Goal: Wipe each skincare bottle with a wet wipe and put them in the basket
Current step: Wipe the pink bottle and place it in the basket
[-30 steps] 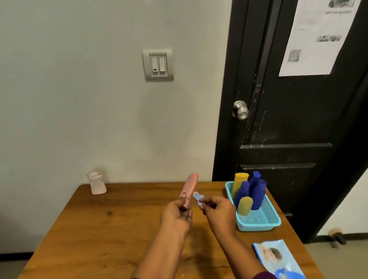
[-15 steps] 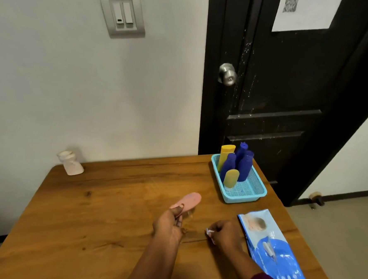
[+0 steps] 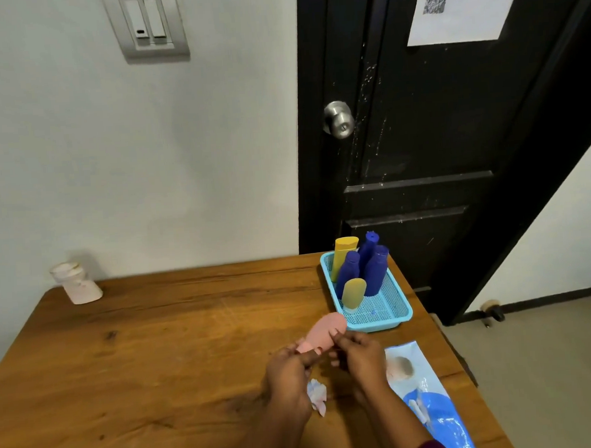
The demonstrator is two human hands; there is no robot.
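Table (image 3: 156, 353): wooden, against wall.
Door (image 3: 437, 128): black; 1 round metal knob (image 3: 339, 120).
Sheet (image 3: 460, 6): white, QR code, on door.
Switch plate (image 3: 147, 23): 2 rockers, on wall.

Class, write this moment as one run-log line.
left hand: grips pink bottle | right hand: pinches pink bottle | crumpled wipe: on table | blue basket: holds bottles

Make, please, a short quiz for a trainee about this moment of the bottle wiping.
1. True or false: the pink tube lies in the blue basket.
2. How many bottles are in the basket? A) three B) five C) seven
3. Fill in: the crumpled wipe lies on the ____.
Key: 1 false, the left hand and the right hand hold it above the table; 2 B; 3 table.
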